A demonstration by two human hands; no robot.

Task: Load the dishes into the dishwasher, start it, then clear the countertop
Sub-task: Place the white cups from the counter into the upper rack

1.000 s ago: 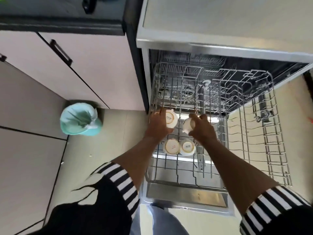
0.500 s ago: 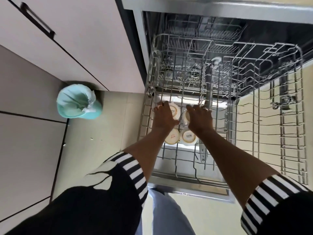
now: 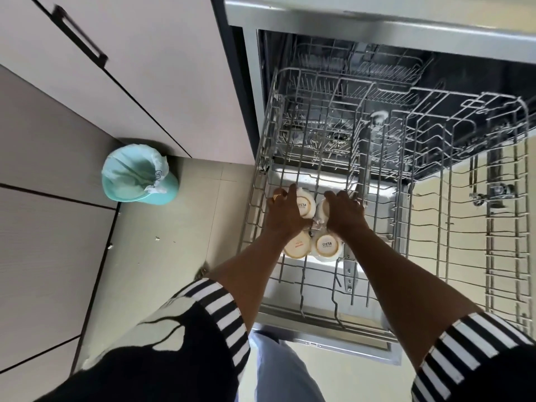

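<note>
With the left hand grasping one upturned cup and the right hand in a closed grip on a second cup, a person seats both mouth-down, apparently for drainage, behind two cups in the pulled-out rack of the dishwasher.

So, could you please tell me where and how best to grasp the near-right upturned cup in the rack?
Probably from above, fingers round the side wall just under the base: the cup stands mouth down in the rack, with a second cup close on its left, so pinch front and back.
</note>
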